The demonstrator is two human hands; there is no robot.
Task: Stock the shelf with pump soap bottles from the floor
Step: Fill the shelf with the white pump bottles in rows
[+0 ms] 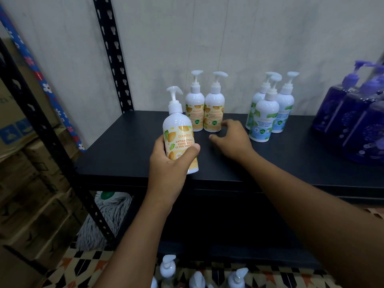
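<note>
Dark shelf board runs across in front of me under a pale panelled wall, and I count the stock on it. Two yellow-label bottles stand side by side at twelve o'clock near the back. Three mint-label bottles bunch at two o'clock, one set ahead of the other two. A crowd of purple bottles sits at three o'clock — at least three, the frame edge cuts off the rest. A third yellow one, the held bottle, is upright in my left hand over the shelf's front edge at about eleven o'clock; my fingers wrap its lower half and my thumb presses across the label. My right hand hangs over the board just short of the right-hand yellow bottle, fingers loosely bent and spread, holding nothing; whether the tips touch that bottle I cannot tell. Down at six o'clock on the patterned floor tiles, three white pump tops poke into view, perhaps a fourth clipped at the edge. At seven o'clock a grey mop head sits under the shelf, partly behind the black front upright. Cardboard boxes stack up at nine o'clock, and a blue flowered roll leans at ten. My forearms cross the space below the board and hide part of it.
</note>
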